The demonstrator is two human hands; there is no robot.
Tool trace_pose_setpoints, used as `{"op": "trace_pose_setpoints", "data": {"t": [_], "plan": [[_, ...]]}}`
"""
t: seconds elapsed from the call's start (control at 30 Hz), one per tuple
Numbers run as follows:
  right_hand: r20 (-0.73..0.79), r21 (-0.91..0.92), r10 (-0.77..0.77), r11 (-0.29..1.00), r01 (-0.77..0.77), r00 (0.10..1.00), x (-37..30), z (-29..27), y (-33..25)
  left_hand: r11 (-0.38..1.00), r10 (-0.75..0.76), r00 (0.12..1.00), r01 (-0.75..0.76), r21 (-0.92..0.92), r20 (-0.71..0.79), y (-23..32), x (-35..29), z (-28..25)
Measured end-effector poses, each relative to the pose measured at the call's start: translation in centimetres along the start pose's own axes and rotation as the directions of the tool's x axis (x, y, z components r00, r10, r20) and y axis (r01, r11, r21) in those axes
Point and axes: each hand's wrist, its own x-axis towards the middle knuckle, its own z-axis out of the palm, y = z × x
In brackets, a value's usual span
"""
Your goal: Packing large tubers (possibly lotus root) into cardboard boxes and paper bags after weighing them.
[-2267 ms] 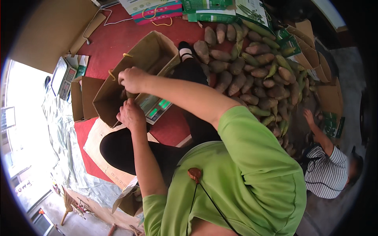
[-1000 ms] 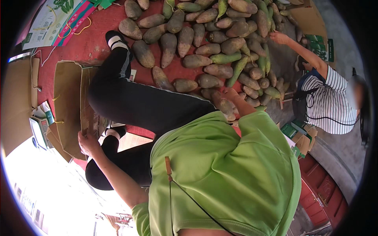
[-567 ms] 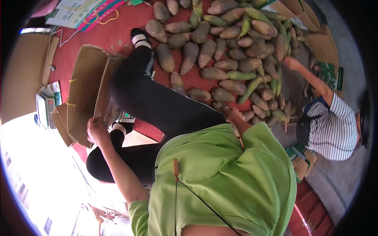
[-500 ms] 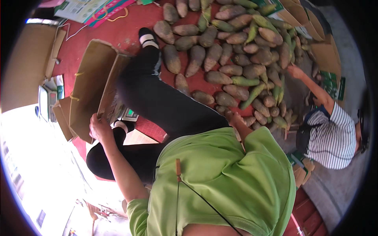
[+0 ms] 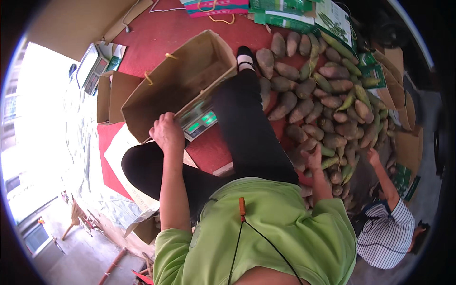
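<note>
Red floor covering (image 5: 152, 47) underfoot, with loose root vegetables (image 5: 346, 128) heaped at right. Note open cardboard box (image 5: 152, 104) at left, beside lit scale (image 5: 202, 124). Apparently grips box's near rim with left hand (image 5: 167, 132), fingers curled. Rests right hand (image 5: 314, 159) against a root (image 5: 298, 157) at heap's near side; cannot tell whether grasped. Judged unfinished: box unclosed, near end hidden from view, many roots loose.

Open brown box (image 5: 183, 78), yellow-handled; purplish-green tapered vegetables (image 5: 301, 109) heaped to its right
</note>
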Motion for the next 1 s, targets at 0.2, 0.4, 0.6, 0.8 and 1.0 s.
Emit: {"op": "trace_pose_setpoints", "data": {"t": [0.2,0.4,0.6,0.8,1.0], "plan": [[0.052,-0.042,-0.450,0.891,0.453,0.891,3.8,5.9,-25.9,0.999,-0.010,1.000,0.008,-0.045,-0.025,-0.3,-0.2,0.1],[0.164,0.148,-0.784,0.620,0.771,0.599,4.0,14.6,-41.4,0.998,0.001,1.000,-0.001,-0.059,-0.009,-0.2,0.1,0.3],[0.503,0.100,-0.803,0.423,0.900,0.322,3.2,26.7,-45.2,0.998,0.005,1.000,-0.006,-0.055,-0.023,-0.2,0.2,0.2],[0.842,-0.320,-0.479,-0.073,0.945,0.248,4.9,33.7,-41.8,1.000,0.008,1.000,-0.008,-0.027,-0.024,-0.2,0.2,0.1],[0.731,-0.416,-0.545,0.121,0.901,0.411,5.5,33.4,-42.0,0.999,0.023,1.000,-0.024,-0.041,-0.009,-0.2,0.4,0.2]]}}
